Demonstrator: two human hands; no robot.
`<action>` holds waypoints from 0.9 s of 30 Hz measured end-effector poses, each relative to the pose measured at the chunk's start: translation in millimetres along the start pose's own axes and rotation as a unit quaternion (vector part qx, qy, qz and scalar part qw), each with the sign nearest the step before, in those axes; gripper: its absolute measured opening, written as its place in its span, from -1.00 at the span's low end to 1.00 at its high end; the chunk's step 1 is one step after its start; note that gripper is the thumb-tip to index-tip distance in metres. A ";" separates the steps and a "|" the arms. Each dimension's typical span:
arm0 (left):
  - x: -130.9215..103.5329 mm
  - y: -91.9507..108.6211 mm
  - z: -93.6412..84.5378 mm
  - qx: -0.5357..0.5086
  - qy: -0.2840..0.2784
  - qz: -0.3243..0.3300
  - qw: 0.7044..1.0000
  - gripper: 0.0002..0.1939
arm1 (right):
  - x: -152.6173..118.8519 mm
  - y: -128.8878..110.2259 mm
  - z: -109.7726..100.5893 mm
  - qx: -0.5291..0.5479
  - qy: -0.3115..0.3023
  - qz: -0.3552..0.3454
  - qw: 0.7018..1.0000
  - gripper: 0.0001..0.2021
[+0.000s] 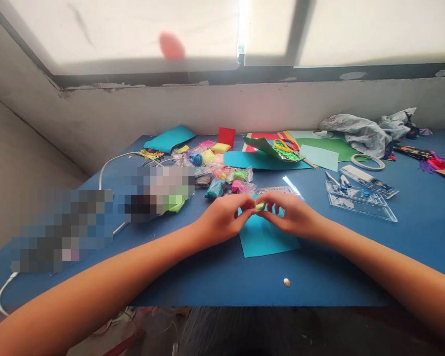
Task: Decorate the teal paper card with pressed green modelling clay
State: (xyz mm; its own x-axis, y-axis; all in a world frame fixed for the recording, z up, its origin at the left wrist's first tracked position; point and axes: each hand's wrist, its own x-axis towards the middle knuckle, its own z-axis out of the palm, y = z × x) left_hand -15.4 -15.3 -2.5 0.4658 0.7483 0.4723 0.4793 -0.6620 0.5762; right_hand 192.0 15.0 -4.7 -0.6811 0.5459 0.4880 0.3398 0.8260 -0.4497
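Observation:
Between the fingertips of my left hand and my right hand is a small piece of pale yellow-green modelling clay. Both hands pinch it from opposite sides, thumbs nearer me. Under the hands a turquoise sheet of paper lies flat on the blue table. Just beyond them is a clear patterned plastic piece, partly covered by my fingers. Small bags of coloured clay lie close behind my left hand, among them a teal one and a pink one.
At the right lie clear plastic cases with small scissors on them, and a tape roll. Coloured paper with orange-handled scissors is at the back. A white cable runs along the left. A small shiny disc sits near the front edge.

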 end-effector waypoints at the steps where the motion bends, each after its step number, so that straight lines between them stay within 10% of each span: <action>1: -2.7 0.3 -0.4 0.051 0.003 0.054 0.997 -0.83 | -0.6 0.1 0.0 -0.010 0.001 -0.030 0.999 -0.91; 10: -44.7 19.7 -20.3 0.205 -0.079 0.340 0.915 -0.65 | -19.7 -14.7 12.1 -0.098 -0.008 -0.107 0.989 -0.71; 27: -51.5 16.9 -18.5 0.128 -0.124 0.209 0.962 -0.85 | -24.3 -44.6 11.4 -0.061 -0.127 -0.045 0.989 -0.61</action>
State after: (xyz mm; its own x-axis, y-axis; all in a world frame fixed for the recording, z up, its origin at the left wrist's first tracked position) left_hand -45.1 -64.2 -4.7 0.8058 0.4022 0.4347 0.3635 -0.9154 0.1731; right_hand 186.0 -36.8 -5.1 -0.8479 0.4299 0.3102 0.3366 0.8886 -0.3115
